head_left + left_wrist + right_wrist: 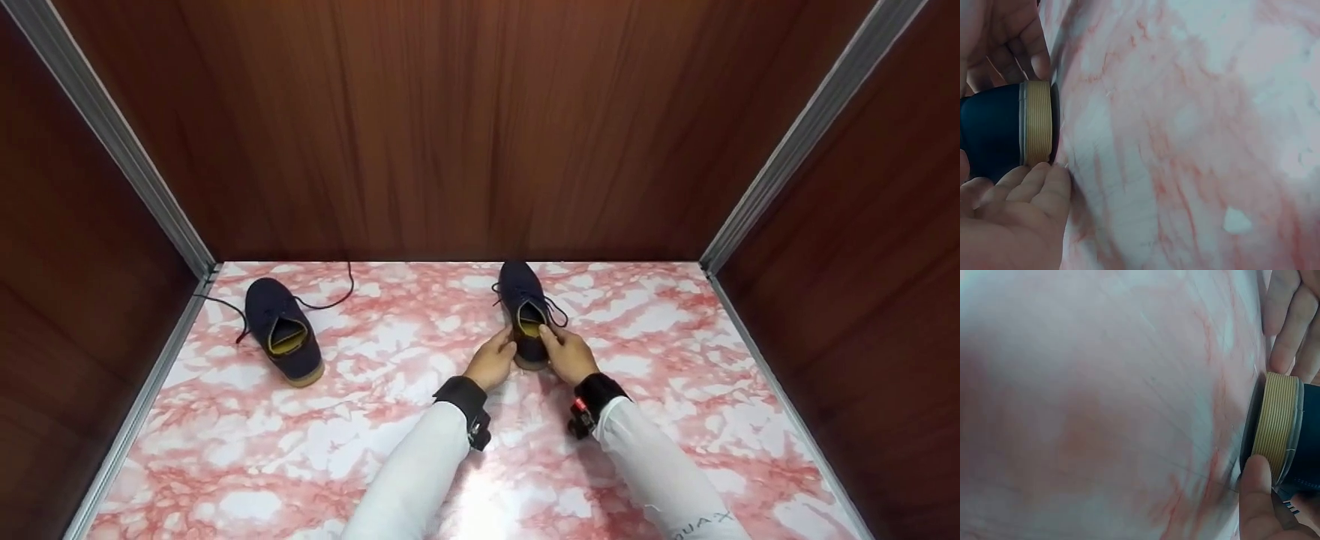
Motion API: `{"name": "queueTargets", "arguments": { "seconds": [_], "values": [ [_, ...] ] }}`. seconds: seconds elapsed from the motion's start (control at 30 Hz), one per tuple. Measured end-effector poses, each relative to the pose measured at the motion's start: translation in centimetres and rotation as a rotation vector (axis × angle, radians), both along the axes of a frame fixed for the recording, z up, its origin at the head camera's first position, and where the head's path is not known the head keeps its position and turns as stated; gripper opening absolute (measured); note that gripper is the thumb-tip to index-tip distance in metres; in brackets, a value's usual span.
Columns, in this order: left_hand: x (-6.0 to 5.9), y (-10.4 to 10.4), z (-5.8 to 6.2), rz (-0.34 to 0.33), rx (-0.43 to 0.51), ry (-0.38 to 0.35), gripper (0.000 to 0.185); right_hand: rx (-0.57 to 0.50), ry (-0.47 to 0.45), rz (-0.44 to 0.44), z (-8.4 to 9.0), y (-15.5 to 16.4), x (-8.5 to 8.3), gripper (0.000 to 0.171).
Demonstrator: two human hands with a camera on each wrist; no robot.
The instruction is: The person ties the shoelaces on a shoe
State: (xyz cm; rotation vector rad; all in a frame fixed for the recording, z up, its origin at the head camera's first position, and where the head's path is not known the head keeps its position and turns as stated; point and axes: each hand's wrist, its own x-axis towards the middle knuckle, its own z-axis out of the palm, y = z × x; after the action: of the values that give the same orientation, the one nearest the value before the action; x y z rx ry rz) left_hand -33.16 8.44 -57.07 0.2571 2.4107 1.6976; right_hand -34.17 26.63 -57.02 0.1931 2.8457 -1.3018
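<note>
A dark navy lace-up shoe (519,285) with a yellow lining stands on the floor near the back wall, toe pointing away. My left hand (492,361) holds the left side of its heel, fingertips against the ribbed tan sole (1039,121) in the left wrist view. On the opposite side, my right hand (571,358) grips the heel, its thumb at the collar opening. In the right wrist view, a right fingertip (1256,472) touches the sole edge. The laces (556,311) hang in loops at both sides. The matching shoe (281,322) stands farther left.
The left shoe's untied lace (330,306) spreads loosely to both sides. Brown wood-grain panels (450,135) with grey metal corner strips (795,142) enclose the back and sides. The floor (405,360) is red-and-white marbled.
</note>
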Motion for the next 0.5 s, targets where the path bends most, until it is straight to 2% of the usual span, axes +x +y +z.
{"name": "queueTargets", "arguments": {
  "seconds": [0.27, 0.4, 0.5],
  "values": [
    [0.6, -2.3, 0.6, -0.032, 0.032, -0.004, 0.052, 0.001, -0.016, 0.03, 0.4, 0.3, 0.1, 0.061],
    [1.1, -3.9, 1.4, -0.044, 0.089, -0.006, 0.054, 0.052, -0.001, 0.056, 0.5, 0.4, 0.0, 0.06],
    [1.8, -5.1, 2.1, -0.042, 0.157, -0.035, 0.054, 0.07, 0.013, 0.071, 0.8, 0.5, 0.0, 0.06]
  ]
}}
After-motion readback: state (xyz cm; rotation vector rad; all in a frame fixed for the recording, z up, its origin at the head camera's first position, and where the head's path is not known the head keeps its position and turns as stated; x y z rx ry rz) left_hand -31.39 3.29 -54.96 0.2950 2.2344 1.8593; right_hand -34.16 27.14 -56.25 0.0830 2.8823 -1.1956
